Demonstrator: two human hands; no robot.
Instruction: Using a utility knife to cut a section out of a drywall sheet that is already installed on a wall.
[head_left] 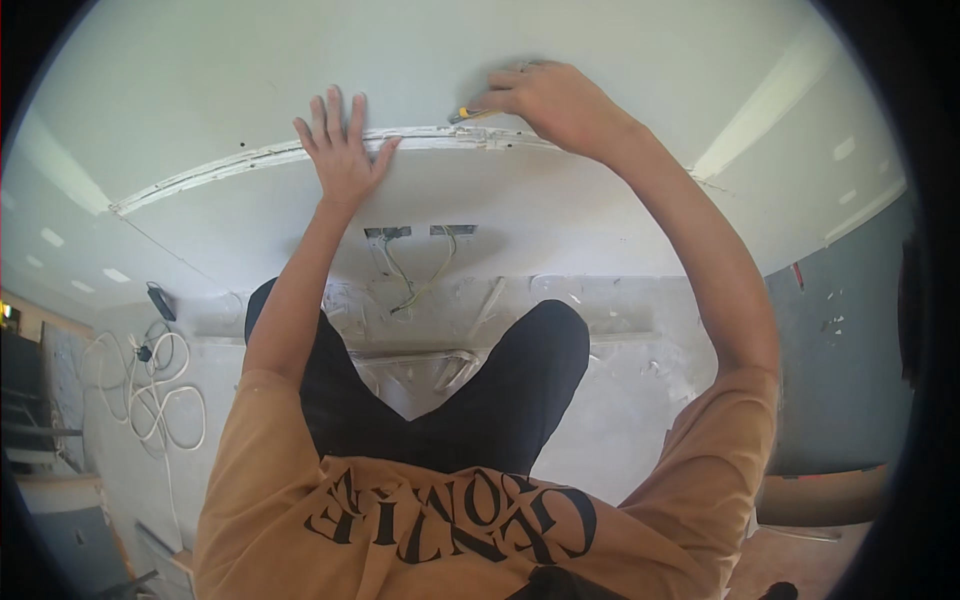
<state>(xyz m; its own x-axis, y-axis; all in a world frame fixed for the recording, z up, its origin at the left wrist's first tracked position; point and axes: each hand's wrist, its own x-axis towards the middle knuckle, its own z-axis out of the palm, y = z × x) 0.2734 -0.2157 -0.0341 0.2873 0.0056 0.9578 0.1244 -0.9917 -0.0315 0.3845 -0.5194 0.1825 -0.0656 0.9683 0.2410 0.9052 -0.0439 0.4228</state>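
My left hand (343,152) lies flat with spread fingers on the pale plasterboard wall (420,60), across a ragged white joint (235,160). That joint runs sideways along the wall, with a dark gap and rough, broken edges. To its right, my right hand (552,102) is closed round a yellow utility knife (465,113). The knife's tip points left, at or just above the upper edge of the joint; whether it touches the board I cannot tell. My right fingers partly hide the knife's body.
Below the joint, two wall box openings (453,230) have loose wires (420,285) hanging out. Board strips and scraps (455,365) litter the dusty floor between my knees. On the left lies a coiled white cable (150,400), near a black box-shaped thing (161,302).
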